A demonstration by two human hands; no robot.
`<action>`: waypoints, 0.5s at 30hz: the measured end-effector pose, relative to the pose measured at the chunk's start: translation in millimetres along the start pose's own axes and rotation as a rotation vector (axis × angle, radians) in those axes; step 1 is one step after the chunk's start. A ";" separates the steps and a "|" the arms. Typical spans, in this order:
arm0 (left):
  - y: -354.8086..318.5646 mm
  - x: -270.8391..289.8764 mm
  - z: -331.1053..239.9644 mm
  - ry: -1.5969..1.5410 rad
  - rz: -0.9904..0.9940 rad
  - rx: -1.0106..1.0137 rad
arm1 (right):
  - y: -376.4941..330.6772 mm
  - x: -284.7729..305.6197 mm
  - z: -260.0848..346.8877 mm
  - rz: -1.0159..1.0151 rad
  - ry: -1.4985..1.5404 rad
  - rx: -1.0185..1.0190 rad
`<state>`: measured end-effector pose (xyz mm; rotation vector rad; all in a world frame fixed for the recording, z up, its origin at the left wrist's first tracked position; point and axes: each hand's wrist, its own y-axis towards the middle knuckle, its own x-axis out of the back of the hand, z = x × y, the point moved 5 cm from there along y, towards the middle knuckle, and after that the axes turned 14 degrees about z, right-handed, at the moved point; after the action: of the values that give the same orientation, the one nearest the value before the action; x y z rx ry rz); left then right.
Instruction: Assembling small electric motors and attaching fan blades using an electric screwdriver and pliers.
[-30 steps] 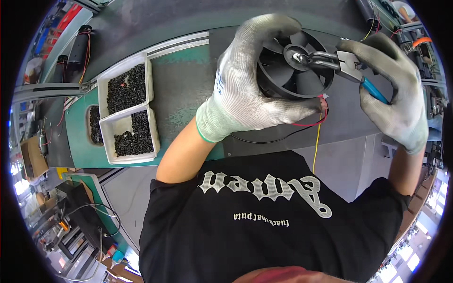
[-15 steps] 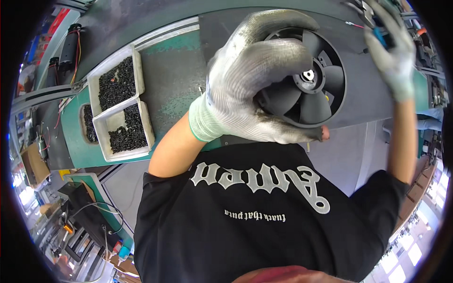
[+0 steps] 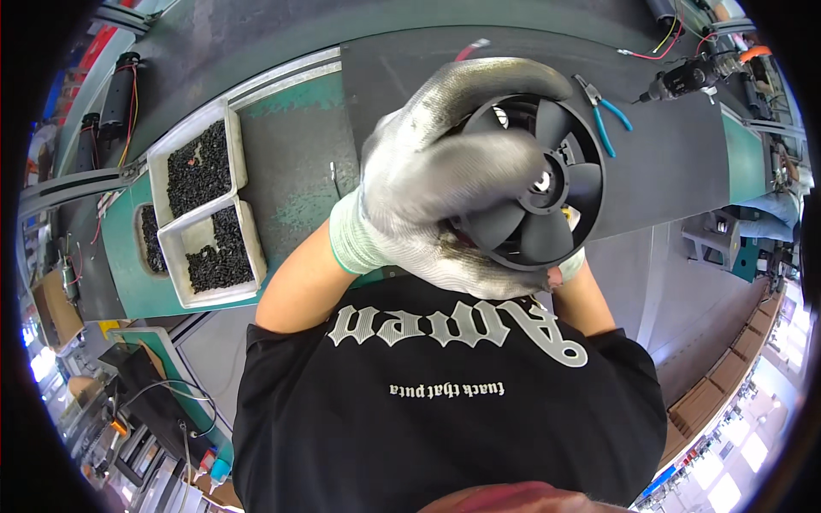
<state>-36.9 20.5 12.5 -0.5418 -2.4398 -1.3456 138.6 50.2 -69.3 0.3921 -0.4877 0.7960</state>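
Note:
My left hand, in a white glove with grey-stained fingers, is closed round the rim of a black fan. The fan is lifted over the table's near edge, its blades and round hub facing up. My left thumb and a finger reach over the blades toward the hub. Behind the fan, only the glove cuff and a little of my right hand show; its fingers are hidden. Pliers with blue handles lie on the dark mat just beyond the fan, to the right.
Two white trays of small black parts stand at left on the green tabletop. A black power screwdriver lies at the far right, near red and yellow wires. Black cylindrical motors stand at far left.
My right hand has let go of the pliers, which now lie on the mat, and has come back behind the fan. The left hand and fan have shifted slightly nearer and left.

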 end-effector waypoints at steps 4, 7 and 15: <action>-2.6 0.2 -6.8 -0.004 -0.067 -0.027 | 9.0 -10.1 33.0 0.073 -0.022 0.248; -8.7 1.8 1.9 -0.068 -0.041 -0.079 | 10.9 6.7 30.8 0.124 0.341 0.079; -3.5 11.0 -0.7 -0.297 -0.148 -0.022 | 59.3 32.5 91.5 0.187 0.908 -0.399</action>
<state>-48.2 20.2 15.0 -0.6154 -2.7538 -1.4406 89.1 60.6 32.7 -0.3967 0.1801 0.9393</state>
